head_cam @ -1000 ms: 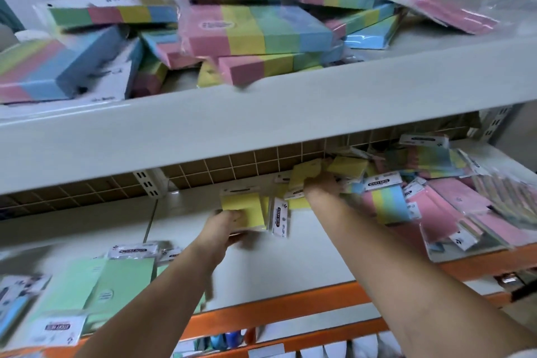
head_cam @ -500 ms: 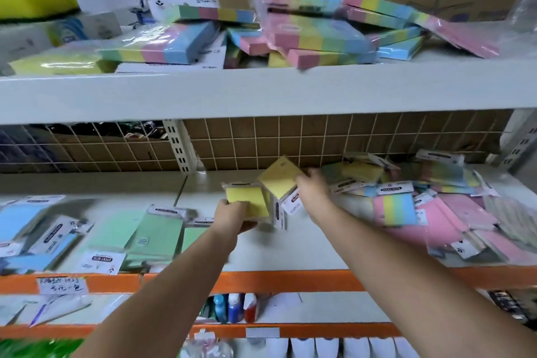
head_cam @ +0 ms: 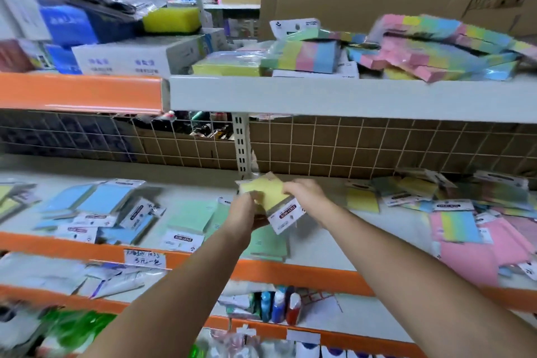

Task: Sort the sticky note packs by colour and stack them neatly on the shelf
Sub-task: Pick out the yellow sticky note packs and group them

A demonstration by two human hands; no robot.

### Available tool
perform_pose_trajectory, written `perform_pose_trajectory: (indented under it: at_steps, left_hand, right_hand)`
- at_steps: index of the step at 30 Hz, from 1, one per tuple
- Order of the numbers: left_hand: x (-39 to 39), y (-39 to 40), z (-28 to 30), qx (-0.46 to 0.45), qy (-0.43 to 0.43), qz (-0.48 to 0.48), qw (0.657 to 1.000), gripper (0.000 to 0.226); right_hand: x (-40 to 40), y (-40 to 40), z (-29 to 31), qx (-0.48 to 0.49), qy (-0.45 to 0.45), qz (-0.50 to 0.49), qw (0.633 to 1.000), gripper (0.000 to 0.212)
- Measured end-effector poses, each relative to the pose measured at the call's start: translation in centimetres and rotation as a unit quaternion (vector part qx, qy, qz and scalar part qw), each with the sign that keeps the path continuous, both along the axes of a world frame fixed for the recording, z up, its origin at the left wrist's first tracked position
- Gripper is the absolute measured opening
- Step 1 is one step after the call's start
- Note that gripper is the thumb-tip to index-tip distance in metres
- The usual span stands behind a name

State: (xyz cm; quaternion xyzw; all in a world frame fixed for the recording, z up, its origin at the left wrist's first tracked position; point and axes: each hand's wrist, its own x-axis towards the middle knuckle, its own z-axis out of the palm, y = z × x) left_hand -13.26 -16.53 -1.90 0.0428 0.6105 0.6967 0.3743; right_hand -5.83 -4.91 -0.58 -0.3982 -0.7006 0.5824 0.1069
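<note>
Both my hands hold yellow sticky note packs (head_cam: 266,193) above the middle shelf (head_cam: 316,247). My left hand (head_cam: 247,212) grips them from the lower left. My right hand (head_cam: 305,195) grips them from the right, above their white label card. Green packs (head_cam: 193,218) lie on the shelf just left of and under my hands. Blue packs (head_cam: 96,203) lie further left. More yellow packs (head_cam: 363,200) and a mixed pile of pink and rainbow packs (head_cam: 456,227) lie to the right.
The upper shelf (head_cam: 334,96) carries thick rainbow note blocks (head_cam: 308,57), white boxes and a yellow sponge. A wire grid (head_cam: 348,148) backs the middle shelf. Small bottles (head_cam: 276,306) stand on the lower shelf under the orange rail (head_cam: 290,273).
My hands have come together, and the yellow pack from my right hand now lies on the one in my left. The view has swung left and upward.
</note>
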Motion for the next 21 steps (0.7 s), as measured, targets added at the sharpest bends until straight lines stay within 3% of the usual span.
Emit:
perform_pose_trajectory:
  at_steps: [3, 4, 7, 21]
  left_hand:
    - [-2.7, -3.4, 0.3, -0.003, 0.014, 0.008, 1.0, 0.016]
    - [-3.7, -4.5, 0.4, -0.006, 0.013, 0.011, 1.0, 0.015]
    - [-6.5, -7.8, 0.8, -0.007, 0.019, 0.008, 1.0, 0.015]
    - [-19.5, -24.3, 0.4, -0.036, 0.041, 0.071, 0.996, 0.024]
  right_hand:
    - [-3.3, -3.3, 0.0, 0.006, 0.02, -0.017, 1.0, 0.061]
    - [-4.3, -4.6, 0.1, 0.016, 0.023, -0.017, 0.999, 0.063]
    - [-7.5, -7.9, 0.1, 0.027, 0.03, 0.004, 0.999, 0.04]
    - [-21.2, -23.4, -0.3, 0.094, 0.049, 0.091, 0.99, 0.015]
